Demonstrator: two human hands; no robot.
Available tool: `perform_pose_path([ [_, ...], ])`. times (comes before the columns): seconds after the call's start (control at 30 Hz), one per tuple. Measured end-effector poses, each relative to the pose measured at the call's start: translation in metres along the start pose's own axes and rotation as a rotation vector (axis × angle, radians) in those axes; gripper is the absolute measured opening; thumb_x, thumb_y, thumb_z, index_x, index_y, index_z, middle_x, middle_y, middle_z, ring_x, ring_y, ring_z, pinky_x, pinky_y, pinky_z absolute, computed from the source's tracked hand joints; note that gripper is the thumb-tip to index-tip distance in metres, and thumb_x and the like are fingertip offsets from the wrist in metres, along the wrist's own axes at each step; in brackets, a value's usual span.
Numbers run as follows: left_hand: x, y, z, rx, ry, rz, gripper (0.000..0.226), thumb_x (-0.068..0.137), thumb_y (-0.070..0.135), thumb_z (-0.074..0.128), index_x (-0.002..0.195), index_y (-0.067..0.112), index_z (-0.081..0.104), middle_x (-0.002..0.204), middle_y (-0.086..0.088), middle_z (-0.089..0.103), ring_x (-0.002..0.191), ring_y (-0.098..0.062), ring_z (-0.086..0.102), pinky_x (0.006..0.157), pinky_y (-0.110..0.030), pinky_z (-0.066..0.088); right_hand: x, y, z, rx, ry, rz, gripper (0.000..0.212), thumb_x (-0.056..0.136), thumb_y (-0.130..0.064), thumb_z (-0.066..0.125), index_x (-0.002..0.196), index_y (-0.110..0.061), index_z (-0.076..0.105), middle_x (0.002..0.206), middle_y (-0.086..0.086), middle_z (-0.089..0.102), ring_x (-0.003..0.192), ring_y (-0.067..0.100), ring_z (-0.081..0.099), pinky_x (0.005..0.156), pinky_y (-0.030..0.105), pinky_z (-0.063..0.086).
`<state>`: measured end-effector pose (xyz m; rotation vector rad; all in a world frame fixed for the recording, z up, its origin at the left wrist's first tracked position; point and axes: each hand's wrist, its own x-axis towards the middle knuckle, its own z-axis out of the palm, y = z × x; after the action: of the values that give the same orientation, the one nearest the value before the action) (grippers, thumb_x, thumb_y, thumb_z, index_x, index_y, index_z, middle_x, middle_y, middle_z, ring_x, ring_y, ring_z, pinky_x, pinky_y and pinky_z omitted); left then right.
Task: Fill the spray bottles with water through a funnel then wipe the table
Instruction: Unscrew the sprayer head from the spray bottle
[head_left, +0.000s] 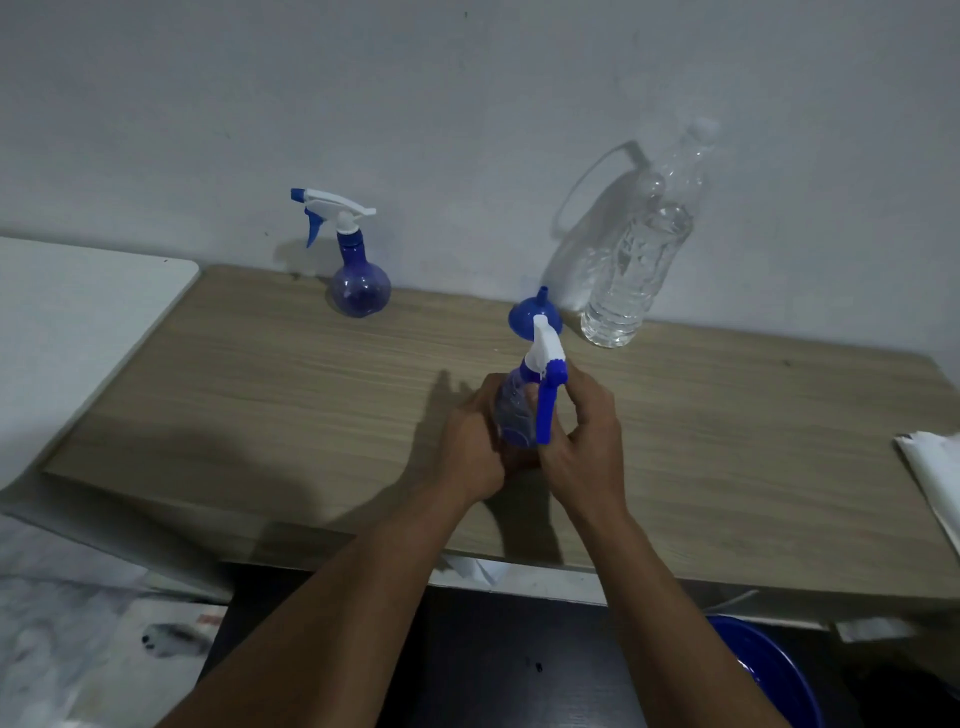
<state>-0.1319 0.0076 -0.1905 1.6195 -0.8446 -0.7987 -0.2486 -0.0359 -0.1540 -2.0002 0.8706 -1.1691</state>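
In the middle of the wooden table I hold a blue spray bottle with both hands. My left hand wraps its round body. My right hand grips the neck by the white and blue spray head, whose blue trigger points down toward me. A second blue spray bottle with its spray head on stands upright at the back left near the wall. A blue funnel lies mouth-down just behind the held bottle. Beside it stands a clear plastic water bottle, partly filled.
A white cloth or paper lies at the table's right edge. A white surface adjoins the table on the left. A blue basin sits on the floor at lower right. The wall runs directly behind the table.
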Motion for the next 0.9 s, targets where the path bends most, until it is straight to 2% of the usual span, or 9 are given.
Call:
perform_pose_path([
  [0.07, -0.004, 0.006, 0.002, 0.063, -0.060, 0.053, 0.018, 0.093, 0.000, 0.060, 0.105, 0.013, 0.058, 0.082, 0.006, 0.065, 0.074, -0.004, 0.067, 0.060, -0.012, 0.050, -0.008, 0.004, 0.002, 0.041, 0.011, 0.095, 0.037, 0.094, -0.019, 0.071, 0.128, -0.028, 0.058, 0.119, -0.030, 0.060, 0.116, -0.010, 0.051, 0.094, 0.007, 0.041],
  [0.13, -0.003, 0.001, 0.003, 0.103, -0.018, 0.070, 0.005, 0.098, 0.006, 0.055, 0.098, 0.006, 0.060, 0.071, 0.000, 0.065, 0.063, -0.009, 0.065, 0.049, -0.015, 0.049, -0.015, 0.004, 0.011, 0.049, 0.065, 0.202, 0.045, 0.088, -0.033, 0.076, 0.128, -0.029, 0.056, 0.125, -0.022, 0.057, 0.122, 0.001, 0.049, 0.094, 0.004, 0.037],
  [0.23, -0.003, -0.004, 0.004, -0.012, -0.005, -0.075, 0.023, 0.098, 0.022, 0.054, 0.082, 0.008, 0.062, 0.054, -0.001, 0.061, 0.051, -0.014, 0.060, 0.042, -0.017, 0.046, -0.016, -0.004, 0.025, 0.074, 0.174, 0.238, 0.039, 0.086, -0.034, 0.079, 0.114, -0.040, 0.053, 0.112, -0.029, 0.055, 0.115, 0.004, 0.052, 0.089, 0.005, 0.039],
  [0.37, 0.001, 0.005, 0.007, -0.142, 0.007, -0.104, 0.004, 0.095, 0.015, 0.059, 0.095, 0.015, 0.063, 0.070, 0.006, 0.065, 0.064, -0.007, 0.062, 0.054, -0.016, 0.051, -0.007, -0.005, 0.028, 0.085, 0.234, 0.213, 0.029, 0.093, -0.027, 0.074, 0.108, -0.042, 0.054, 0.107, -0.024, 0.059, 0.112, 0.010, 0.056, 0.089, 0.010, 0.042],
  [0.53, 0.001, 0.000, 0.005, -0.316, -0.006, -0.232, 0.024, 0.096, 0.034, 0.057, 0.097, 0.014, 0.071, 0.087, -0.010, 0.074, 0.082, -0.024, 0.071, 0.066, -0.032, 0.055, -0.012, -0.002, 0.018, 0.143, 0.159, 0.185, 0.027, 0.086, -0.045, 0.067, 0.112, -0.043, 0.058, 0.108, -0.013, 0.064, 0.108, 0.018, 0.061, 0.091, 0.035, 0.054],
  [0.67, 0.000, 0.000, 0.005, -0.493, -0.052, -0.230, 0.025, 0.097, 0.033, 0.056, 0.101, 0.015, 0.072, 0.090, -0.008, 0.076, 0.083, -0.021, 0.073, 0.065, -0.032, 0.057, -0.011, -0.008, 0.020, 0.207, 0.238, 0.265, 0.044, 0.078, -0.041, 0.082, 0.115, -0.025, 0.063, 0.115, -0.001, 0.067, 0.112, 0.017, 0.063, 0.092, 0.022, 0.052],
  [0.73, 0.000, 0.004, 0.005, -0.523, -0.070, -0.251, 0.024, 0.099, 0.029, 0.054, 0.106, 0.013, 0.070, 0.087, -0.006, 0.075, 0.081, -0.019, 0.072, 0.060, -0.028, 0.057, -0.007, -0.008, 0.023, 0.258, 0.284, 0.312, 0.038, 0.076, -0.045, 0.082, 0.108, -0.030, 0.066, 0.109, 0.000, 0.069, 0.108, 0.024, 0.066, 0.092, 0.040, 0.057],
  [0.83, 0.008, -0.012, 0.005, -0.079, -0.024, -0.142, 0.021, 0.095, 0.017, 0.062, 0.116, 0.017, 0.060, 0.095, 0.001, 0.069, 0.086, -0.011, 0.066, 0.072, -0.026, 0.057, -0.006, -0.008, 0.023, 0.276, 0.307, 0.341, 0.026, 0.079, -0.046, 0.077, 0.100, -0.032, 0.070, 0.095, 0.002, 0.069, 0.099, 0.032, 0.066, 0.084, 0.054, 0.057],
  [0.9, 0.008, -0.016, 0.004, 0.055, -0.066, -0.114, 0.022, 0.096, 0.018, 0.063, 0.118, 0.017, 0.059, 0.106, -0.005, 0.070, 0.098, -0.019, 0.068, 0.091, -0.044, 0.056, -0.009, -0.011, 0.023, 0.291, 0.301, 0.326, 0.017, 0.083, -0.042, 0.072, 0.097, -0.033, 0.071, 0.089, 0.002, 0.068, 0.094, 0.032, 0.064, 0.083, 0.051, 0.057],
])
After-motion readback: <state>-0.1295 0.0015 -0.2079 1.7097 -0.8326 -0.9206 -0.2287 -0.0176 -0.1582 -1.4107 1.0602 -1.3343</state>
